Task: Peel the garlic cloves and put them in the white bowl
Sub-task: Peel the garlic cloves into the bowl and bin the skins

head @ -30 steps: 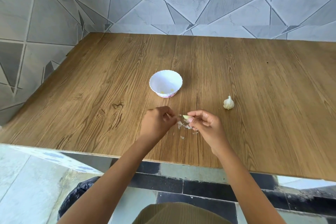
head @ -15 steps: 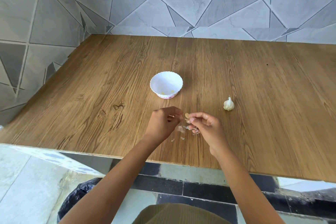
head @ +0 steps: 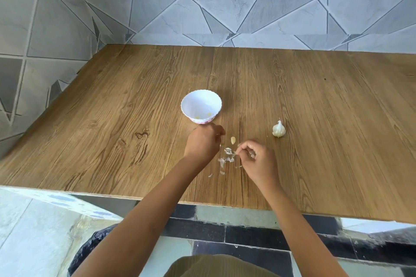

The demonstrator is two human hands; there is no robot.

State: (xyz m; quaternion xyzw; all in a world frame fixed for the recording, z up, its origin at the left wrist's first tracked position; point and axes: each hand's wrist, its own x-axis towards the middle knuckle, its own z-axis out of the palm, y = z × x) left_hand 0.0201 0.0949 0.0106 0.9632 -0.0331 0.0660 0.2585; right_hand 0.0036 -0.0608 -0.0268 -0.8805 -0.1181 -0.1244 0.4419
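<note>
Clove (head: 233,140) is lying free, long axis toward the table (head: 112,141) far edge. Right hand (head: 257,159) is pinching skin (head: 251,153); left hand (head: 202,145) is curling, grip unclear.

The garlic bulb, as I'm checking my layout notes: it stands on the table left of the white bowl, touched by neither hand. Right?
No: the head view shows the garlic bulb on the table right of the white bowl, not left. Neither the left hand nor the right hand touches it.

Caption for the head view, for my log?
Peeled clove between left hand and right hand, skins scattered; white bowl, garlic bulb nearby.
</note>
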